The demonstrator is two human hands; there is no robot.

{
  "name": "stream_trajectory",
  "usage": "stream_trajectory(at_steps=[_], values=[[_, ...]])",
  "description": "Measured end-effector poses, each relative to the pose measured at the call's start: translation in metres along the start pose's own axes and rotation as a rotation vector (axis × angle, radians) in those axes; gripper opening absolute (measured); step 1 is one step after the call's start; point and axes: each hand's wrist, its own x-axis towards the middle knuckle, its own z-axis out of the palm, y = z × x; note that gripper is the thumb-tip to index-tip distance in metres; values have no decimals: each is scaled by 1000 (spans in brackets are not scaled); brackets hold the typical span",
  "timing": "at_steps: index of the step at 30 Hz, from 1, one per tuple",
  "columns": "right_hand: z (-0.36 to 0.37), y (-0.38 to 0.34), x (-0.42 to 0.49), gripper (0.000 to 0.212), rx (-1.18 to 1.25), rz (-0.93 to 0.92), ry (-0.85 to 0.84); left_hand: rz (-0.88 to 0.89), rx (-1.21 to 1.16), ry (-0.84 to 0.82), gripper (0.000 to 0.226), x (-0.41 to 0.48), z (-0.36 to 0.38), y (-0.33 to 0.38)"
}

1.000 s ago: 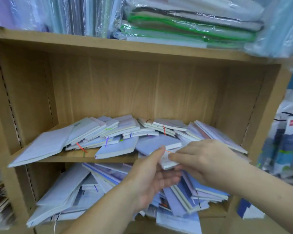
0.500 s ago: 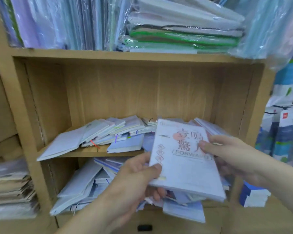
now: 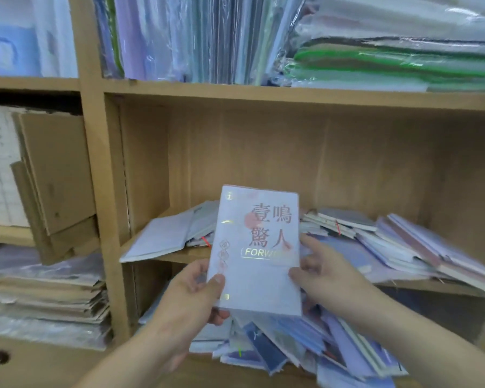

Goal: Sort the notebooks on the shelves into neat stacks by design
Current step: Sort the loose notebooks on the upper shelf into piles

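Note:
A pale lilac notebook [image 3: 256,264] with pink characters and gold "FORWARD" lettering stands upright in front of the shelf, cover toward me. My left hand [image 3: 192,298] grips its lower left edge, thumb on the cover. My right hand [image 3: 322,273] holds its right edge, fingers curled behind. Loose notebooks [image 3: 381,242] lie scattered on the middle shelf [image 3: 179,257], and a jumbled heap of notebooks [image 3: 305,345] fills the shelf below.
Plastic-wrapped packs [image 3: 389,54] crowd the top shelf, some with green edges. Left of the upright post [image 3: 101,191] stand cardboard sheets [image 3: 56,175] above stacked flat paper goods [image 3: 45,298]. A cardboard box [image 3: 25,359] sits at the bottom left.
Both hands pulled one notebook out of the pile and raised it upright, cover facing me. The view has shifted left and closer to the shelf.

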Motion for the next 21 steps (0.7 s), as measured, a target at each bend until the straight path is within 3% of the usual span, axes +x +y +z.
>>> stream_trajectory(at_steps=[3, 10, 12, 13, 15, 17, 18, 21], values=[[-22, 23, 0, 47, -38, 138, -55, -34, -76, 16, 14, 26, 17, 9], [-137, 101, 27, 32, -554, 11, 391, -35, -215, 26, 8, 119, 79, 62], [-175, 122, 27, 36, -711, -19, 475, -31, -231, 86, 18, 144, 80, 70], [-193, 133, 26, 40, -765, -30, 498, -12, -142, 114, 23, 152, 80, 67], [-223, 149, 20, 60, -832, 30, 461, 92, 321, 196, 34, 157, 78, 55], [-247, 163, 12, 86, -875, 173, 348, 323, 813, 297, 45, 157, 83, 44], [-257, 171, 8, 97, -882, 240, 295, 473, 945, 295, 45, 153, 91, 41], [-275, 192, 0, 98, -914, 305, 310, 667, 920, -44, 27, 140, 142, 43]])
